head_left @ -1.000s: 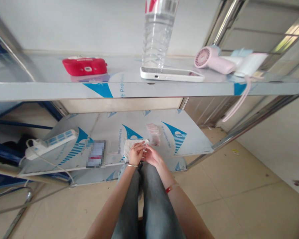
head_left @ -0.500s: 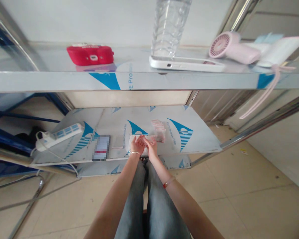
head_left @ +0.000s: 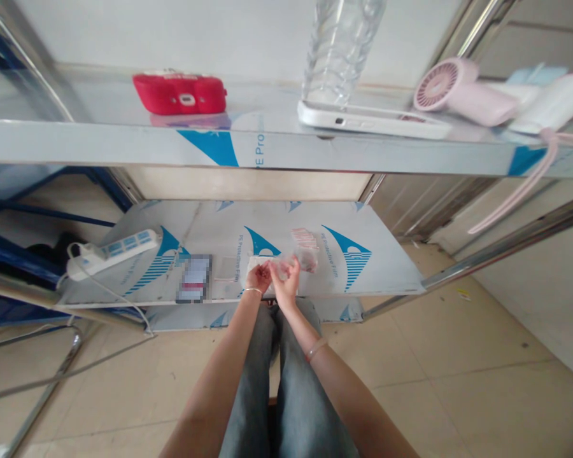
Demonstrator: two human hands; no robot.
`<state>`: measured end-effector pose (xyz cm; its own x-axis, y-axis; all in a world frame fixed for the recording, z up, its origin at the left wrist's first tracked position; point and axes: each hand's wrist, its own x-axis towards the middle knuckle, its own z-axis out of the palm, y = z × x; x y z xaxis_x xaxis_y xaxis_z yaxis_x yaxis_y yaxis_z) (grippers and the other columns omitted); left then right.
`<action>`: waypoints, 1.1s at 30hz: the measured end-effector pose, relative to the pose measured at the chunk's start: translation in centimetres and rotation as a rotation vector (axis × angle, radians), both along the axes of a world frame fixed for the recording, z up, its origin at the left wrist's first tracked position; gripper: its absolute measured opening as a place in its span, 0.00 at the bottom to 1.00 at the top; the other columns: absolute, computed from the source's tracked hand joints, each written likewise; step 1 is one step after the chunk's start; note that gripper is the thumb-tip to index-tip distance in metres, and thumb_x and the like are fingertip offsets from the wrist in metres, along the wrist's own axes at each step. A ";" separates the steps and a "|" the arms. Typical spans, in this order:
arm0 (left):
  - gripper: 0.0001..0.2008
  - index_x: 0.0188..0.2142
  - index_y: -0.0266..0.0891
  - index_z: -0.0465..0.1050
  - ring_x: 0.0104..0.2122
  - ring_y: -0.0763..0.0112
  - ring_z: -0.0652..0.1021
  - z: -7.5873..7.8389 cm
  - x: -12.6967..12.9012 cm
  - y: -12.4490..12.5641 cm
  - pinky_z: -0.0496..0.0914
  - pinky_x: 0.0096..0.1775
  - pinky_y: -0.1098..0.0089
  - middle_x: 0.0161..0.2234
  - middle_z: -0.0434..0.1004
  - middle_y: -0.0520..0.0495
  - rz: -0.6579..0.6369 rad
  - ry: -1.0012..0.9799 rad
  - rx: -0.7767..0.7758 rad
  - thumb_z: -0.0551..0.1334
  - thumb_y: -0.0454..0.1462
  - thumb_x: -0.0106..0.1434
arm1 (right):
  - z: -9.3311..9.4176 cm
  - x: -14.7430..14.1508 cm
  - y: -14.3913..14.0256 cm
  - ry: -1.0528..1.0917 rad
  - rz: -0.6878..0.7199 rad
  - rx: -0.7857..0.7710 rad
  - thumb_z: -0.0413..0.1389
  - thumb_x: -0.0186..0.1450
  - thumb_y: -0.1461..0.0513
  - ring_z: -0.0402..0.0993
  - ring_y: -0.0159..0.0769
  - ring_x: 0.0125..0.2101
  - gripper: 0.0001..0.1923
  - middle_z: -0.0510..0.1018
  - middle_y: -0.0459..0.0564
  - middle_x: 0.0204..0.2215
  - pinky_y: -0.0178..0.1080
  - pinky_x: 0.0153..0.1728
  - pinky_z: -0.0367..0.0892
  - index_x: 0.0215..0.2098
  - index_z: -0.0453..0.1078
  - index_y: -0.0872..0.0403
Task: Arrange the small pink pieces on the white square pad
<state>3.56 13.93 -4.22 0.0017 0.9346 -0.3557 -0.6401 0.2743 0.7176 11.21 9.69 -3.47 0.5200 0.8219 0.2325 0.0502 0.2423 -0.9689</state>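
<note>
**Bag in hand, most stock still on shelf**

Left hand (head_left: 259, 277) and right hand (head_left: 286, 278) both pinch a small clear bag (head_left: 281, 267) just above the shelf (head_left: 386, 267). Contents unclear. Packets (head_left: 305, 245) lie just beyond, untouched.

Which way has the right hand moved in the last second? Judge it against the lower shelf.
Yes: the right hand has shifted slightly forward over the lower shelf, and is now close to the pink packets.
</note>
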 end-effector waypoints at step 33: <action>0.18 0.35 0.37 0.78 0.34 0.65 0.75 -0.1 1.0 2.5 0.63 0.37 0.69 0.34 0.79 0.39 -0.249 1.780 0.340 0.49 0.38 0.67 | -2.4 2.6 1.3 0.355 -0.363 -0.255 0.63 0.51 0.58 0.73 0.35 0.35 0.39 0.73 0.47 0.34 0.41 0.43 0.70 0.56 0.51 0.59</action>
<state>4.57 16.44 -4.35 0.0114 0.9955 0.0936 0.8866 -0.0533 0.4594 13.81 10.98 -5.91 0.7898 0.5831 -0.1904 -0.2526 0.0263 -0.9672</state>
